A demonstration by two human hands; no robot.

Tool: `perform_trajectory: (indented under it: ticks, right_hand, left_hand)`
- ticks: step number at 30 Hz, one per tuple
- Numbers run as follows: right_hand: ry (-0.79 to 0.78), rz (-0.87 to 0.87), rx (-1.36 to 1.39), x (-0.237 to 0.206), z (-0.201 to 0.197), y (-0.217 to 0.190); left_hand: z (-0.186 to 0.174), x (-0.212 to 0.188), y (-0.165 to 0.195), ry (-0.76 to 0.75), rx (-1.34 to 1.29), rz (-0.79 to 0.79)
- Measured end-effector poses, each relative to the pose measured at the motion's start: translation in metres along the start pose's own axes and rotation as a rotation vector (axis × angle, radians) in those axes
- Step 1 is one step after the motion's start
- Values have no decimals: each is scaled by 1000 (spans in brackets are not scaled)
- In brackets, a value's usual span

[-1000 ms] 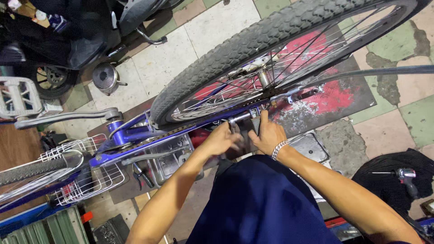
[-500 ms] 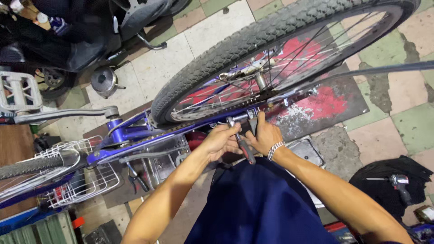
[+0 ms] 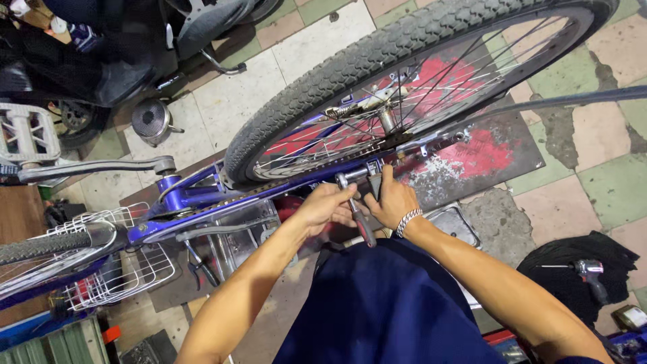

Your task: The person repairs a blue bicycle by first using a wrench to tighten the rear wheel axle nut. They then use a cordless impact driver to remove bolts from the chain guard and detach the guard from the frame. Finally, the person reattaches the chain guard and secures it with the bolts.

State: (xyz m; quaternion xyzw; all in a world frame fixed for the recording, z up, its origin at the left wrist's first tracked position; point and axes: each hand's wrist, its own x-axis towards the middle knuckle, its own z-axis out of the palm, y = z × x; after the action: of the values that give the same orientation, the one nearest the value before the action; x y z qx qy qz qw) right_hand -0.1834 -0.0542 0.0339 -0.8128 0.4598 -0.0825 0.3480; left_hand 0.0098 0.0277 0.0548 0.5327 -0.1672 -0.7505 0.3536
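- Bike [image 3: 195, 202]: upside down, blue frame running low left to upper right, with a wire basket [image 3: 114, 269] at the left and a pedal [image 3: 27, 135] sticking up.
- Wheel [image 3: 377, 74]: rear one, above the hands, its axle [image 3: 387, 121] a little up and right of them.
- Red plate [image 3: 472, 158]: on the tiled floor, under the wheel.
- Right hand [image 3: 391, 199]: reaches up to the frame end just below the axle, fingers closed on the metal there; what they pinch I cannot tell.
- Left hand [image 3: 327, 209]: wrapped around the ratchet [image 3: 356, 210], just beside the right hand and touching it.
- Ratchet: long axis runs from its head, at the upper left against the frame, down and right to a dark handle pointing at the body. The head lies just left of the right hand's fingers and below the axle, and both hands are equally near it.
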Motion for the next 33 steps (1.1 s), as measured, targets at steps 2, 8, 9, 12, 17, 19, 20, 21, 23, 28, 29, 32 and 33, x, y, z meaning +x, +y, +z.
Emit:
perform_trajectory:
  ticks: [2, 8, 9, 12, 17, 19, 20, 21, 23, 28, 29, 32, 33]
  right_hand:
    - [-12, -1, -9, 0, -1, 0]
    - [9, -17, -1, 3, -2, 1]
    - [13, -25, 2, 4, -1, 1]
    - [11, -25, 22, 3, 1, 3]
    - [30, -31, 38, 2, 4, 5]
    - [52, -56, 69, 2, 5, 5]
    - [44, -40, 67, 2, 5, 5]
    - [37, -28, 65, 2, 4, 5]
    - [21, -31, 48, 3, 0, 4]
    - [-83, -184, 26, 9, -27, 12]
    - [-137, -180, 9, 12, -32, 13]
    - [-229, -173, -26, 15, -45, 12]
    - [-219, -187, -20, 14, -46, 9]
  left_hand:
    - [6, -4, 3, 47, -114, -37]
    - [-7, 11, -14, 314, 664, 405]
    - [-12, 16, -18, 418, 885, 514]
    - [-20, 22, -28, 610, 1336, 682]
    - [-3, 11, -17, 131, 196, 185]
    - [3, 3, -5, 87, -55, 36]
    - [6, 1, 0, 60, -181, -37]
    - [8, -1, 4, 63, -176, -49]
    - [6, -1, 7, 68, -158, -72]
    - [-10, 14, -12, 456, 1059, 498]
    - [-11, 17, -18, 587, 1297, 637]
    - [-9, 19, -24, 636, 1435, 639]
    - [-7, 17, -22, 507, 1141, 530]
